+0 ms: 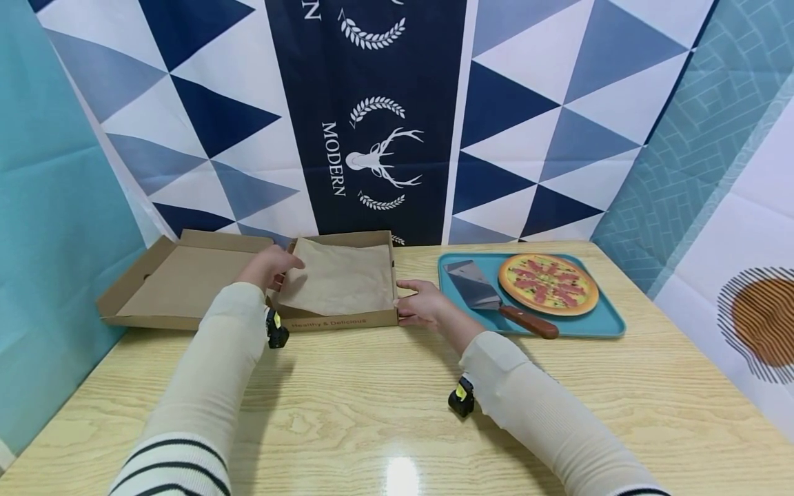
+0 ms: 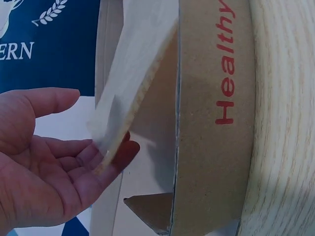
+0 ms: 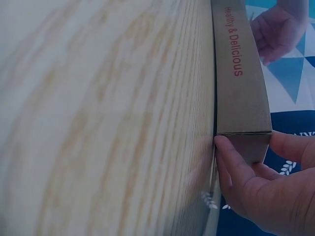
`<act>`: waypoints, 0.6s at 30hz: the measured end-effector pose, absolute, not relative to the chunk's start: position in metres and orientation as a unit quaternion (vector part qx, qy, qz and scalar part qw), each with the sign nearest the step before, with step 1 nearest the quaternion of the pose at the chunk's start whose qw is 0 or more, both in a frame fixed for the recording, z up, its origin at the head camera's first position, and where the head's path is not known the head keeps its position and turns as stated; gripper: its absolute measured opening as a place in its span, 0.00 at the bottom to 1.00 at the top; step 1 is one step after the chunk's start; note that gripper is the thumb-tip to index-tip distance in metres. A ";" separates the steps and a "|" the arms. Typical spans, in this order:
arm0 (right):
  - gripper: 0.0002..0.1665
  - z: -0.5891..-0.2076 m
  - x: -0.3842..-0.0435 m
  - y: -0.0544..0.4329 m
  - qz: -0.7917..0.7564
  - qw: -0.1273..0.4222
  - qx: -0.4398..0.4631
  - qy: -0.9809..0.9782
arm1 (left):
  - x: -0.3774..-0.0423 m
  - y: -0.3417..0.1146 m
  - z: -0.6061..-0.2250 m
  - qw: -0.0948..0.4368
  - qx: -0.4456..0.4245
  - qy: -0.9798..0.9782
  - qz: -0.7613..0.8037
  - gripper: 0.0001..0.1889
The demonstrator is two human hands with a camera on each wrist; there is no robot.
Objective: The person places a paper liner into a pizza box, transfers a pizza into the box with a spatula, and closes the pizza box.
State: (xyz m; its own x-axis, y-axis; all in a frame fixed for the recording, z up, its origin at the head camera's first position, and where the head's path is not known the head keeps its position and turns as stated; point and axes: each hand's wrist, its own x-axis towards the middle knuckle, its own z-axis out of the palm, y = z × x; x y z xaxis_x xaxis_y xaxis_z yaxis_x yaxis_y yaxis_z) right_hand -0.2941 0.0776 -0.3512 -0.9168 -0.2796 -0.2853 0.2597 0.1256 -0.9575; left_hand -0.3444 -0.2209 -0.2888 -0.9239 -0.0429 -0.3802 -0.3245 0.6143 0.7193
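Note:
An open cardboard pizza box [image 1: 329, 321] printed "Healthy & Delicious" lies near the back of the table, its lid [image 1: 186, 279] folded out to the left. Inside is a sheet of brown paper [image 1: 341, 275], its left edge raised. My left hand [image 2: 54, 167] is over the box's left side. Its fingers [image 2: 125, 155] lie under the raised paper corner, and the thumb stands apart from the sheet. My right hand [image 3: 266, 182] holds the box's right wall at the front corner, thumb at the upper rim and fingers against the outer side.
To the right, a blue tray [image 1: 611, 327] bears a pizza [image 1: 548, 284] and a pizza server [image 1: 474, 282] with a wooden handle reaching over the front rim. A patterned cloth [image 1: 384, 83] hangs right behind the box. The wooden table [image 1: 347, 399] stretches in front.

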 end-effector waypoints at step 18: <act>0.36 -0.351 -0.294 0.077 -0.658 0.202 -0.006 0.726 | -0.343 -0.223 -0.288 0.238 -0.128 0.868 0.416 0.35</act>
State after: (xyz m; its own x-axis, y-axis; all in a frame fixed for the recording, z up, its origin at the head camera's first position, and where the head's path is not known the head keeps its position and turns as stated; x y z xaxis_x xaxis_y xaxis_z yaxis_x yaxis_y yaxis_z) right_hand -0.2937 0.0774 -0.3505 -0.9184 -0.2743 -0.2853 0.2568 0.1353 -0.9569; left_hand -0.3432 -0.2229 -0.2885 -0.8536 -0.0236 -0.5203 -0.4202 0.6216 0.6611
